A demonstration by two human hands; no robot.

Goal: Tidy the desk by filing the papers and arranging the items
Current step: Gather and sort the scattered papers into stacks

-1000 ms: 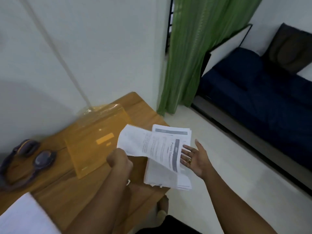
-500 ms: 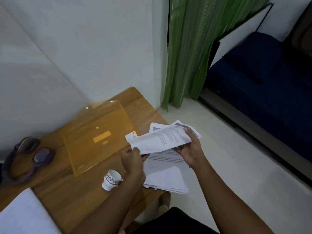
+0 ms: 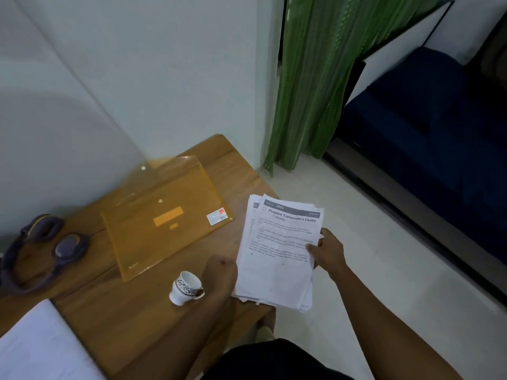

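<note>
A stack of printed papers (image 3: 277, 259), centre right of the frame, overhangs the edge of the wooden worktop (image 3: 123, 319); the right hand (image 3: 327, 252) pinches its right side in a closed grip. The left hand (image 3: 219, 275) meets its left edge, fingers hidden, so its grip cannot be told. Leftward sit a patterned cup (image 3: 185, 287), an orange folder (image 3: 164, 218) and headphones (image 3: 41, 250).

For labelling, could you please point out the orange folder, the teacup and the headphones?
orange folder (image 3: 164, 220): head view, front face.
teacup (image 3: 183, 292): head view, patterned side.
headphones (image 3: 70, 246): head view, nearer ear pad.

Amber folder (image 3: 164, 218), white papers (image 3: 277, 259), green curtain (image 3: 310, 78)
</note>
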